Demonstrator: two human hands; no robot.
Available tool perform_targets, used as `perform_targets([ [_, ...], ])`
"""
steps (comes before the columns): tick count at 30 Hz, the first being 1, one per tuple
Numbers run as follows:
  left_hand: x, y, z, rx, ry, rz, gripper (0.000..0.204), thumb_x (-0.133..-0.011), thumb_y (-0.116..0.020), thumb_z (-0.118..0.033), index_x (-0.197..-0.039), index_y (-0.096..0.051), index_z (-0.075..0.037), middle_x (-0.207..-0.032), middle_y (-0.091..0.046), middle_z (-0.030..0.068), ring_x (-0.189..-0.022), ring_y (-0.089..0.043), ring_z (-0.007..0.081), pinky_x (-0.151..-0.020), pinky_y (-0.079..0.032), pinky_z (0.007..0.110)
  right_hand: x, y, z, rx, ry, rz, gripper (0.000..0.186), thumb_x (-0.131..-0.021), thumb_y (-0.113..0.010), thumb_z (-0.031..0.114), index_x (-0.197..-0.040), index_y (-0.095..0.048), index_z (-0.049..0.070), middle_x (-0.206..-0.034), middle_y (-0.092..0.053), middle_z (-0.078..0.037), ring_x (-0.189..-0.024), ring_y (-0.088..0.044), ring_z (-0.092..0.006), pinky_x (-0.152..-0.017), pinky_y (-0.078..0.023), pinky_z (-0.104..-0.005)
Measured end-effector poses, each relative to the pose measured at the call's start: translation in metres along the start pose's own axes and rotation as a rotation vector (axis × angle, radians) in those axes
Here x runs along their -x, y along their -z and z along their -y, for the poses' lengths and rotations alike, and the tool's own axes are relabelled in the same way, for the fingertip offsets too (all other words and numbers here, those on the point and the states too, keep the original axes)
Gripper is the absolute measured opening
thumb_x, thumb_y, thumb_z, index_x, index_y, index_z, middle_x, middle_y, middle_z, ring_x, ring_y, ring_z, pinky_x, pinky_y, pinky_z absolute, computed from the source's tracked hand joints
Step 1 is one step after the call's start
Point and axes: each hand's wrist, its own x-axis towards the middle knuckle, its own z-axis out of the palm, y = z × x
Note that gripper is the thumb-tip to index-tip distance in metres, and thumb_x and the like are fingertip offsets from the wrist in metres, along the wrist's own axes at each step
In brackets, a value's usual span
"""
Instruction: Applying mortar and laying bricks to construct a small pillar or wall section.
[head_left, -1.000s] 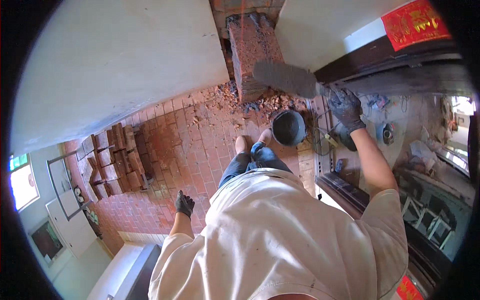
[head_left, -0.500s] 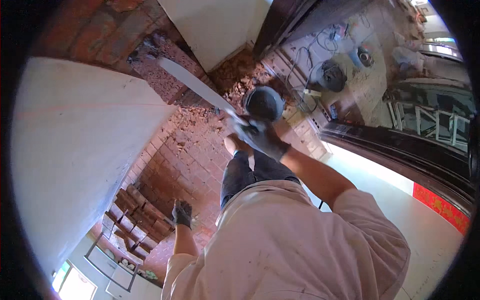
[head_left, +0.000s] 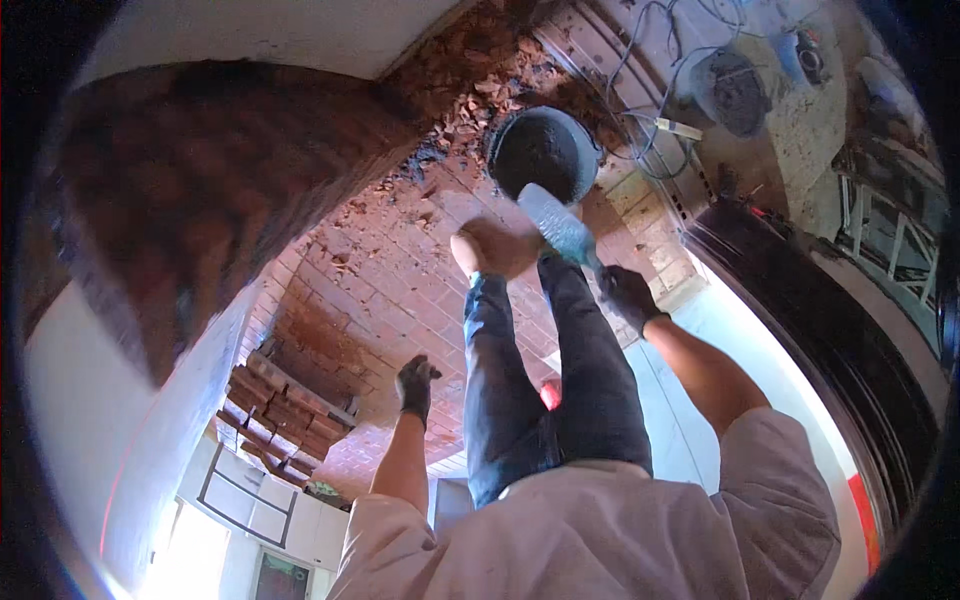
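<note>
Holding trowel [head_left: 560, 225]; bucket [head_left: 583, 142] near; rubble [head_left: 480, 105] alongside; seemingly brick pillar [head_left: 205, 180] hiding wall [head_left: 170, 435]

There are two hands [head_left: 415, 385] [head_left: 628, 297], one trowel [head_left: 555, 222] — one bucket [head_left: 577, 137] nearby, one brick stack [head_left: 280, 415].

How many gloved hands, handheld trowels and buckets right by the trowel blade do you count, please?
Gloved hands: 2 (left hand, right hand)
Trowel in right hand: 1
Bucket by the blade: 1
Total: 4
</note>
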Motion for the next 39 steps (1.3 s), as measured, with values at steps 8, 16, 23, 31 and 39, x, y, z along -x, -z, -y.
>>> perform_targets([
  [8,-0.315,-0.160,0.007,-0.147,-0.380,-0.112,0.027,-0.094,-0.049,-0.024,-0.110,-0.056,-0.003,-0.088,-0.061,0.0039,-0.073,-0.055,0.0106,-0.060,-0.044,0.027,-0.272,-0.067,0.015,-1.114,-0.202,0.217,0.044,-0.090,-0.050,0.050,-0.068,-0.052,0.011,-0.056,-0.053,-0.003,-0.041,-0.045,-0.0146,-0.038,-0.034,-0.0262],
  [16,-0.395,-0.340,-0.148,-0.038,-0.274,0.608,0.056,-0.075,-0.068,-0.003,-0.128,-0.048,-0.003,-0.111,-0.055,0.0087,-0.090,-0.056,0.0182,-0.083,-0.047,0.032,-0.277,-0.027,-0.107,-0.709,-0.444,0.377,0.041,-0.088,-0.054,0.050,-0.070,-0.054,0.013,-0.053,-0.048,0.000,-0.040,-0.039,-0.0102,-0.037,-0.031,-0.0259],
  [23,-0.351,-0.379,-0.168,-0.364,-0.585,0.462,0.059,-0.066,-0.066,0.006,-0.123,-0.053,0.000,-0.118,-0.059,0.0103,-0.102,-0.057,0.0196,-0.086,-0.047,0.031,-0.332,0.075,-0.045,0.738,0.269,-0.368,0.025,-0.083,-0.048,0.020,-0.079,-0.065,0.003,-0.076,-0.065,-0.022,-0.070,-0.066,-0.0349,-0.063,-0.052,-0.0458],
  [31,-0.339,-0.396,-0.176,-0.781,-0.814,0.341,0.068,-0.066,-0.073,-0.026,-0.126,-0.049,-0.002,-0.116,-0.058,0.0207,-0.103,-0.057,0.0384,-0.088,-0.047,0.046,-0.272,0.014,-0.023,1.176,0.461,-0.070,0.017,-0.083,-0.049,0.010,-0.089,-0.061,0.000,-0.065,-0.063,-0.015,-0.058,-0.064,-0.0294,-0.051,-0.050,-0.0374],
  [39,-0.320,-0.427,-0.154,-0.961,-0.856,0.194,0.074,-0.067,-0.071,-0.028,-0.132,-0.042,-0.006,-0.120,-0.052,0.0256,-0.105,-0.055,0.0411,-0.086,-0.047,0.047,-0.285,0.078,-0.130,0.913,0.468,-0.331,0.015,-0.084,-0.049,0.012,-0.082,-0.063,0.007,-0.060,-0.060,-0.010,-0.052,-0.061,-0.0268,-0.045,-0.045,-0.0397],
])
